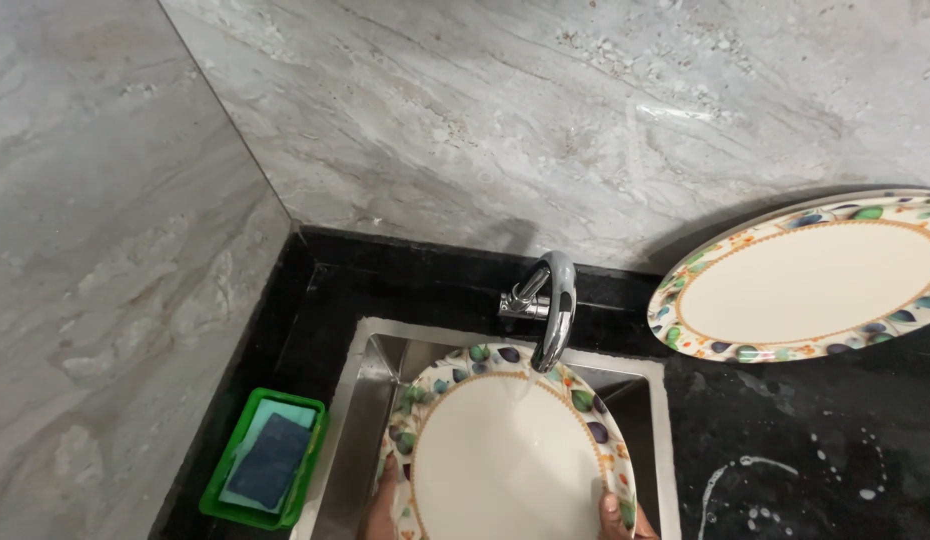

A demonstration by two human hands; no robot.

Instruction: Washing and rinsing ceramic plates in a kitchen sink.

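Observation:
A cream plate [505, 460] with a rim of coloured leaves sits tilted in the steel sink [360, 420], under the chrome tap [550, 305]. Water runs from the spout onto the plate's upper middle. My left hand [382, 510] grips the plate's lower left rim. My right hand [617, 515] grips its lower right rim, thumb on the face. Only the fingers of both hands show at the bottom edge.
A second plate [810, 280] of the same pattern leans against the marble wall at the right, on the black counter [785, 440], which is wet with drops. A green tray [220, 495] holding a blue sponge [270, 460] stands left of the sink.

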